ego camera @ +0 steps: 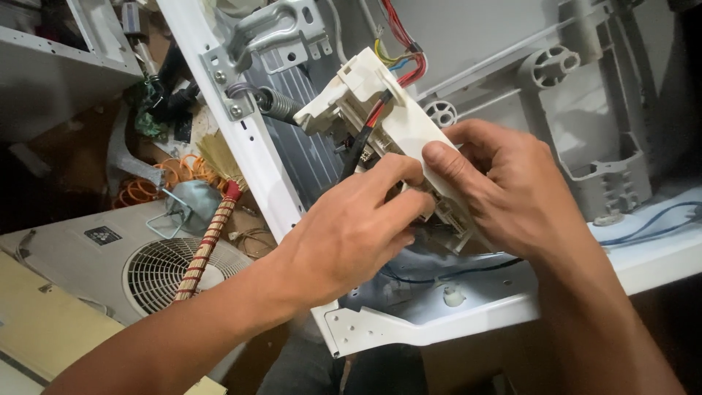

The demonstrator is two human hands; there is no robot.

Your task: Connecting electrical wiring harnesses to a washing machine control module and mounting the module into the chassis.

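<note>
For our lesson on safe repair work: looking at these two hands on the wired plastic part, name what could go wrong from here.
1. The coloured wires run taut into the white plastic module; pulling may tear them loose.
2. The left hand and right hand work beside the appliance's bare metal frame, so fingers might get cut.
3. The spring nearby could snag.

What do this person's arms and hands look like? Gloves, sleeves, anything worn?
Both are bare: no gloves on the left hand or the right hand, and no rings, watch or bands show. Both forearms are uncovered as far as the picture reaches, with no sleeve in view.
</note>
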